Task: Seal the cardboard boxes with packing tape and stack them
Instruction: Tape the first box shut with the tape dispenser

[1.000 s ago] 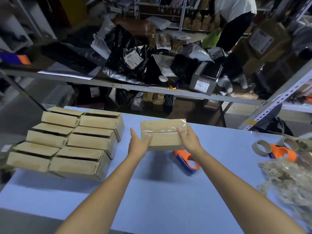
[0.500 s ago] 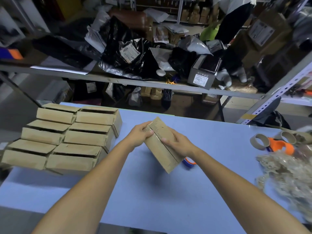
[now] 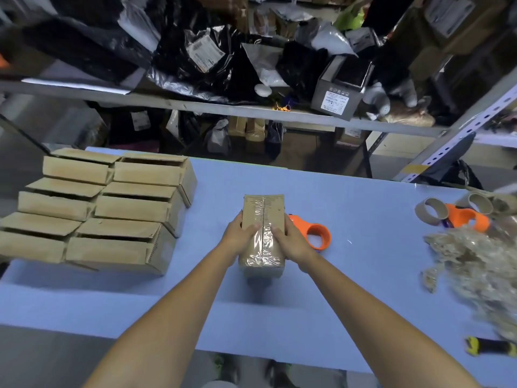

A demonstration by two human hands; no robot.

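Observation:
A small cardboard box (image 3: 263, 211) stands on the blue table (image 3: 363, 275), its long axis pointing away from me, with clear tape shining along its top seam. My left hand (image 3: 239, 237) grips its left side and my right hand (image 3: 291, 239) grips its right side, thumbs on top. An orange tape dispenser (image 3: 314, 233) lies on the table just right of my right hand. Several open cardboard boxes (image 3: 131, 208) sit in rows at the table's left.
Empty tape cores and a second orange dispenser (image 3: 464, 217) lie at the right edge, beside a heap of crumpled used tape (image 3: 481, 264). A yellow-and-black tool (image 3: 489, 345) lies near the front right. A shelf (image 3: 223, 107) with black bags stands behind the table.
The box was lifted, turned a quarter turn in both hands and set lengthwise on the table closer to me. The orange dispenser is now uncovered at its right.

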